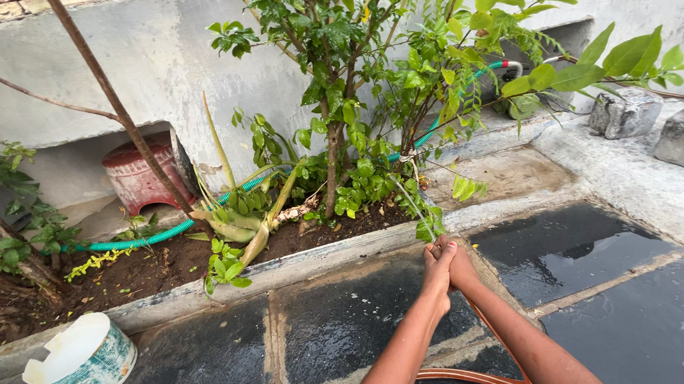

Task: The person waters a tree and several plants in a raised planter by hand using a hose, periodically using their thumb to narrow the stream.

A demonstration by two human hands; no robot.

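My left hand [438, 267] and my right hand [460, 261] are pressed together, fingers closed, at the concrete edge of a planting bed [314, 258]. A thin orange hose [480, 378] loops under my forearms and runs up beneath the right wrist into the hands; its end is hidden by the fingers. Thin pale stems [410, 200] rise from just above the hands toward a leafy shrub [336, 97] rooted in the dark soil [164, 266].
A green corrugated hose [155, 235] crosses the bed toward the back wall. A white and teal bucket [83, 360] lies tilted at lower left. A red pot [137, 177] stands in a wall recess. Two grey stones [626, 113] sit at right. The dark paving slabs [567, 249] are wet.
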